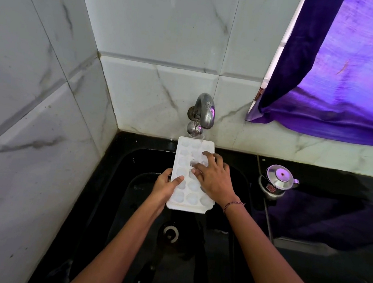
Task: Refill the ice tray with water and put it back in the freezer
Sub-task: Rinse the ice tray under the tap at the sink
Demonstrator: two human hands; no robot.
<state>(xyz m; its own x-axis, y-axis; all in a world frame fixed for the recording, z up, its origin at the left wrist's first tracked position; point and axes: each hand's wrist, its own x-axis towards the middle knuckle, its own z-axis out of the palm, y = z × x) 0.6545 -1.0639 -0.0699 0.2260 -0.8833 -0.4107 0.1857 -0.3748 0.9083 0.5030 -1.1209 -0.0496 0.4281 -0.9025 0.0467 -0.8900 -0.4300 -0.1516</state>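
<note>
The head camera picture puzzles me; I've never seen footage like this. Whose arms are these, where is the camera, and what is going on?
There is no machine here. The one picture comes from a wide-angle camera worn on a person's head, looking forward and down, so the arms reaching in from the bottom are that person's own.

The left hand grips the left edge of a white ice tray, holding it above a black sink. The right hand lies flat across the tray's pockets; it wears a thin bracelet. A metal tap on the tiled wall runs water onto the tray's far end.

On the dark counter to the right stands a small steel kettle. A purple curtain hangs above it.
</note>
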